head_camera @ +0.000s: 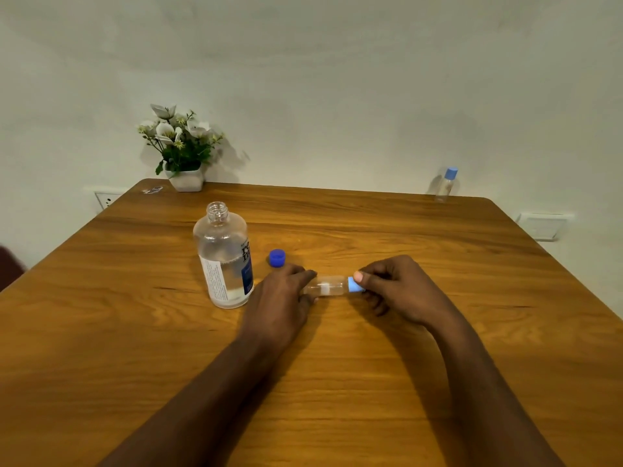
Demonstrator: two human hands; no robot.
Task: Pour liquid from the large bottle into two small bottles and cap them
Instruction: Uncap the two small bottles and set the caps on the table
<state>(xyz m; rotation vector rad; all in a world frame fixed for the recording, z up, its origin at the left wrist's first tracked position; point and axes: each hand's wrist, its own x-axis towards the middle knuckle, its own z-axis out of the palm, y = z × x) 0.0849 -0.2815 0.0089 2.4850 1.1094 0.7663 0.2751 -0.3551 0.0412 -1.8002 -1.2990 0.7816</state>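
Observation:
The large clear bottle (pixel 225 256) stands upright and uncapped left of centre on the wooden table (pixel 421 237), roughly half full of clear liquid. Its dark blue cap (pixel 277 257) lies on the table just to its right. A small clear bottle (pixel 328 286) lies on its side between my hands. My left hand (pixel 281 299) grips its body. My right hand (pixel 396 288) pinches its light blue cap (pixel 354 285) between thumb and fingers. A second small bottle (pixel 447 184), capped in light blue, stands upright at the table's far right edge by the wall.
A white pot of artificial flowers (pixel 182 153) sits at the far left corner against the wall, with a small shiny wrapper (pixel 152 189) beside it. Wall sockets (pixel 107 199) show left and right of the table. A dark object (pixel 8 266) is at the left edge.

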